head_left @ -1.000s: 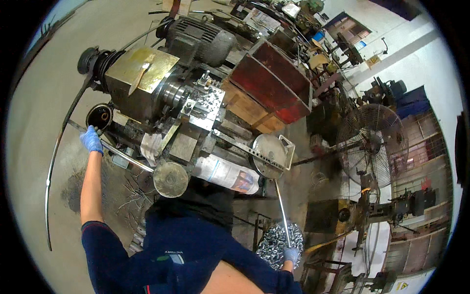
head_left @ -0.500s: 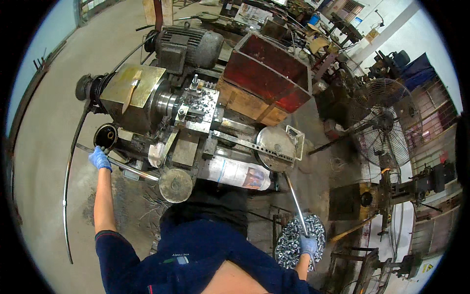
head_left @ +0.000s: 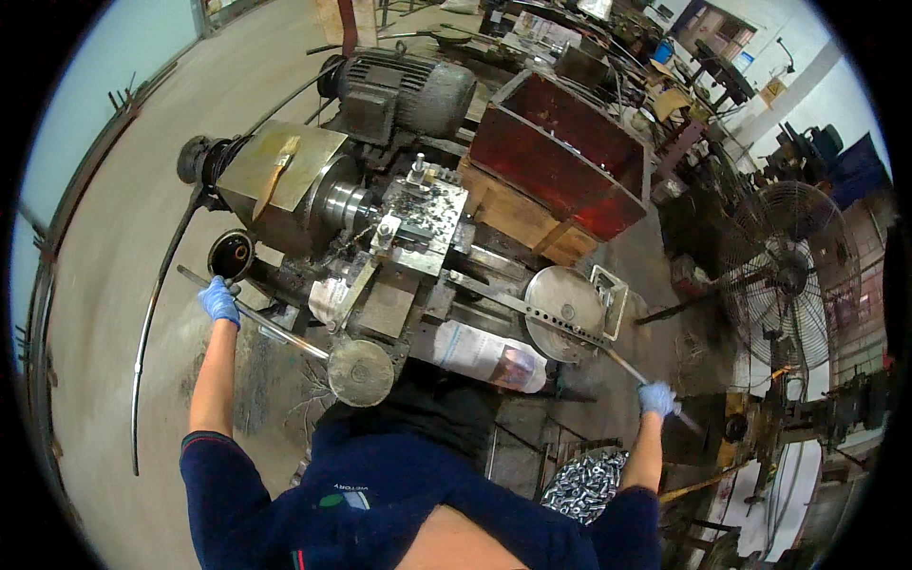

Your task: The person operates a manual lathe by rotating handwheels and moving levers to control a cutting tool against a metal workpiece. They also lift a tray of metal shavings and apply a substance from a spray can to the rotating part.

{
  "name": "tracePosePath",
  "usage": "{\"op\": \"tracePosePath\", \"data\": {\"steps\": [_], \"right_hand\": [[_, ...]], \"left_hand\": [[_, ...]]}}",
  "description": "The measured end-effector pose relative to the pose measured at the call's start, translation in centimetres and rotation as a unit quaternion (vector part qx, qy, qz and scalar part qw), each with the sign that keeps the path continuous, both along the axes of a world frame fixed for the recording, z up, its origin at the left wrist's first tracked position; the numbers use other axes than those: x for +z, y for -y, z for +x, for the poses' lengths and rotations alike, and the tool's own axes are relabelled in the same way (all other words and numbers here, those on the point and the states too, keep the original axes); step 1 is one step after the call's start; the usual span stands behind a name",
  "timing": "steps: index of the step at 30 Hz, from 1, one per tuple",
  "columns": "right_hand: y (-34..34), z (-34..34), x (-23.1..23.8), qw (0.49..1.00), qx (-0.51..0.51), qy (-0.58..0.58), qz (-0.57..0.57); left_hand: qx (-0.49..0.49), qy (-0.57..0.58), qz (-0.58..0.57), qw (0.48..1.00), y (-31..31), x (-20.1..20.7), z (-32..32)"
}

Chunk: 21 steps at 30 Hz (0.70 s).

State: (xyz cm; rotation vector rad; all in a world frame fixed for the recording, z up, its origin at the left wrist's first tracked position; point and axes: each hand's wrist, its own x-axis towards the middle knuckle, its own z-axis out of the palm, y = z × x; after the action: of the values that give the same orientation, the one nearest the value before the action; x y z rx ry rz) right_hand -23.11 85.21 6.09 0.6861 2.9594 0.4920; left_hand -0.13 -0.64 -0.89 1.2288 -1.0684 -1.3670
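In a blue glove, my left hand (head_left: pixel 219 299) is closed around a metal rod (head_left: pixel 275 326) that runs to a round metal disc (head_left: pixel 361 373) at the near side of a lathe-like machine. Far to the right, my right hand (head_left: pixel 656 399), also gloved, grips a lever rod (head_left: pixel 622 364). That lever meets a perforated flat bar (head_left: pixel 532 312) lying across a larger round plate (head_left: pixel 560 285). Between my hands sits the tool slide (head_left: pixel 427 214), scattered with metal chips, beside the shiny spindle (head_left: pixel 346 207). Any workpiece there is too small to make out.
A brush (head_left: pixel 275 179) lies on the machine's metal cover. Behind stand a motor (head_left: pixel 407 93) and a red bin (head_left: pixel 570 152) on a wooden crate (head_left: pixel 522 218). Many small metal parts (head_left: pixel 581 486) fill a container at my lower right. A large fan (head_left: pixel 788 266) stands right.
My right hand has swung the lever away from my body and to the right, off from above the metal parts. My left hand keeps its hold on the rod. The view has shifted slightly.
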Motion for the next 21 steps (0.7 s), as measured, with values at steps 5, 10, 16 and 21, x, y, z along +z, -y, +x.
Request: {"op": "tracePosePath", "data": {"steps": [5, 10, 16, 21], "right_hand": [[7.3, -5.3, 1.2, 1.000, 0.001, -0.015, 0.006], [9.9, 0.9, -2.3, 0.976, 0.162, -0.143, -0.028], [10.7, 8.7, -3.8, 0.971, 0.054, -0.032, -0.229], [12.0, 11.1, -1.9, 0.955, 0.105, -0.063, -0.269]], "left_hand": [[-0.098, 0.002, 0.022, 0.995, 1.2, -2.1, 1.4], [-0.093, -0.063, 0.109, 0.988, 3.4, -4.9, 5.9], [-0.391, 0.611, -0.337, 0.600, 0.8, -12.1, 4.5], [-0.391, 0.659, -0.304, 0.566, -4.1, -8.0, 1.4]]}}
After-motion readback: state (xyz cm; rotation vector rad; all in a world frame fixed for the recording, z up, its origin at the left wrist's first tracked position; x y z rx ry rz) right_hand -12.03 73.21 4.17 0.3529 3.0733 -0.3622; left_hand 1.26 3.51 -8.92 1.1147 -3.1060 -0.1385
